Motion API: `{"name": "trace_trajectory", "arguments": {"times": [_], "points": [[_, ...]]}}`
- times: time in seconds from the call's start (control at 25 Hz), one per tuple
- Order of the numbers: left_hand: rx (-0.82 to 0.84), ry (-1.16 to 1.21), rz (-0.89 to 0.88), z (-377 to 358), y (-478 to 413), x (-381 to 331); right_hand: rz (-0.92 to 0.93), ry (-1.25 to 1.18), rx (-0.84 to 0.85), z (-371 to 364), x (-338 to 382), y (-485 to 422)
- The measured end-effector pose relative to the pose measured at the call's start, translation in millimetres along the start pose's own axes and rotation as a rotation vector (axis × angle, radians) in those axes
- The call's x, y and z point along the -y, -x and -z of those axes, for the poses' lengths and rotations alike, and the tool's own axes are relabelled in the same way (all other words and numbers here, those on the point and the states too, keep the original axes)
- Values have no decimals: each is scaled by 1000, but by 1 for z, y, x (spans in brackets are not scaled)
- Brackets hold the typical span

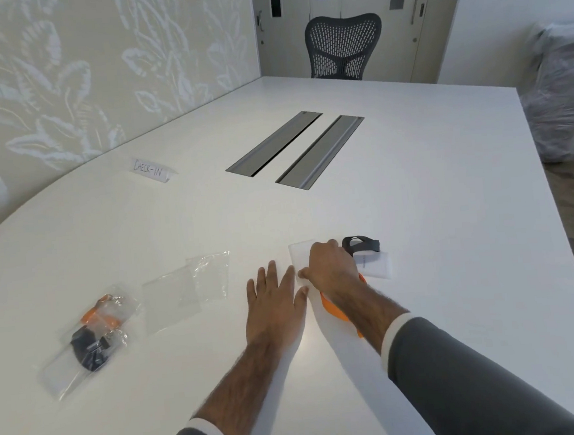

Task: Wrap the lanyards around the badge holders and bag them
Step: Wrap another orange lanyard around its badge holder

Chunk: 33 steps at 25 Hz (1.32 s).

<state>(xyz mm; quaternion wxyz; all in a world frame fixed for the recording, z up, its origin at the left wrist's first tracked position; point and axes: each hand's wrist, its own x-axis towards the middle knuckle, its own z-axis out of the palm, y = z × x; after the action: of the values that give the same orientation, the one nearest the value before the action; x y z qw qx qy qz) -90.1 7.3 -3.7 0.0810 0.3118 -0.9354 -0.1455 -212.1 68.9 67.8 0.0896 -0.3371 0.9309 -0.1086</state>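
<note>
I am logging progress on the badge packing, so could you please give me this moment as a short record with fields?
left hand: flat on the table, fingers straight, holding nothing
right hand: grips the clear badge holder; orange lanyard runs under the wrist
waiting: second badge holder with black lanyard, just right of that hand
empty bags: two, left of the hands
filled bags: far left, holding orange and black lanyards
sign: CHECK-IN card, farther back on the left
</note>
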Motion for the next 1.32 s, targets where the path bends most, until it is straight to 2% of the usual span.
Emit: {"name": "trace_trajectory", "arguments": {"times": [0.12,0.28,0.48,0.6,0.68,0.84,1.04,1.16,1.2,1.24,1.32], "points": [[1,22,1,0,0,1,-100,-168,74,1,-2,-7],[-5,17,-58,0,-1,0,-324,-625,146,9,-3,-7],[-26,155,-38,4,-3,-1,-332,-594,113,4,9,-3],[-75,272,-29,7,-1,1,-370,-742,92,7,6,-3],[-75,256,-39,9,1,-1,-380,-784,74,10,6,-1],[-56,245,-33,10,1,-1,-345,-661,49,7,10,3],[-77,327,-24,11,4,-2,-438,-933,24,7,-1,-1],[-47,372,-41,4,1,2,-427,-982,70,9,-3,0],[-21,448,-34,5,-1,4,-401,-993,74,10,-3,1],[12,631,20,8,-4,5,-371,-1019,74,12,-2,3],[25,1108,141,20,-9,4,-300,-1090,56,18,1,5]]}}
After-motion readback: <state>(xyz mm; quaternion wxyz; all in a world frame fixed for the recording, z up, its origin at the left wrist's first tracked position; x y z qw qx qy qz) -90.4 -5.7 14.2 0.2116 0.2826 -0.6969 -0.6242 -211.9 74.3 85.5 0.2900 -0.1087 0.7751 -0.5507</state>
